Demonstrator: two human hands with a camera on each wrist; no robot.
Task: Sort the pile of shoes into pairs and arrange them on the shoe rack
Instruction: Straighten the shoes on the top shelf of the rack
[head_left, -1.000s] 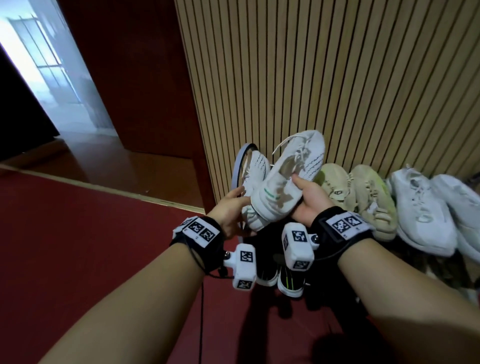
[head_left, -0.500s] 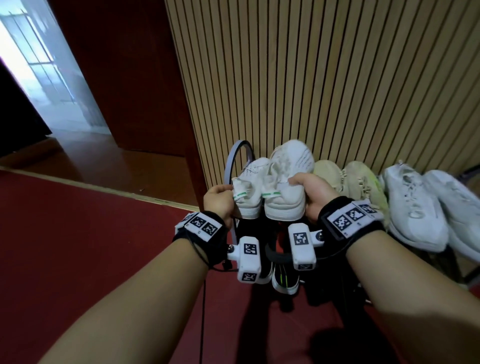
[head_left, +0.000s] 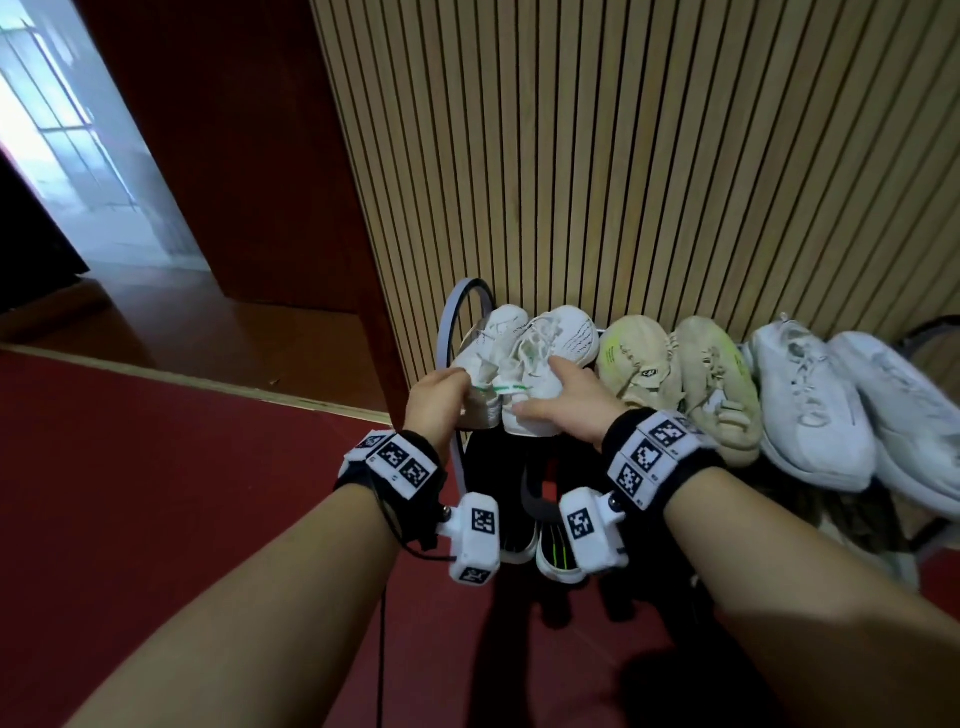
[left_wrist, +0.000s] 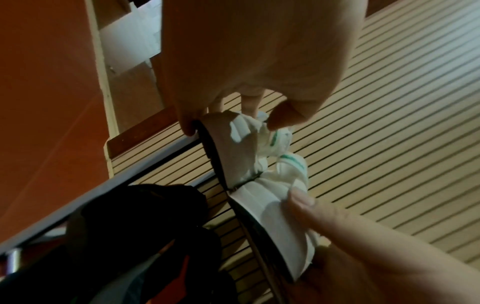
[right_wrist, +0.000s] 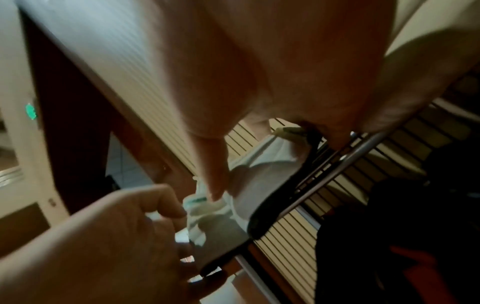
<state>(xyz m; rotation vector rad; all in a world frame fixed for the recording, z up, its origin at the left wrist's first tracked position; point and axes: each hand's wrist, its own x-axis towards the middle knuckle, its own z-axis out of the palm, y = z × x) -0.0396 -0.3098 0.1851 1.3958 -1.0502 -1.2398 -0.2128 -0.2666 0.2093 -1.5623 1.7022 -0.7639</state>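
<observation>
Two white sneakers with green heel stripes sit side by side, toes to the wall, at the left end of the shoe rack's (head_left: 458, 306) top shelf. My left hand (head_left: 441, 395) grips the heel of the left sneaker (head_left: 496, 338), thumb and fingers either side of it (left_wrist: 233, 148). My right hand (head_left: 556, 395) holds the heel of the right sneaker (head_left: 569, 338), thumb along its back (left_wrist: 270, 209) and fingers on the far side. In the right wrist view this heel (right_wrist: 259, 185) rests on the shelf's front bar.
A beige pair (head_left: 670, 364) and a white pair (head_left: 841, 405) fill the top shelf to the right. Dark shoes (head_left: 550, 551) sit on the shelf below my wrists. A slatted wooden wall stands right behind the rack; red floor lies in front and to the left.
The two white sneakers came down from a raised, tilted hold and now lie flat on the top shelf. Both hands moved forward with them and stay on the heels.
</observation>
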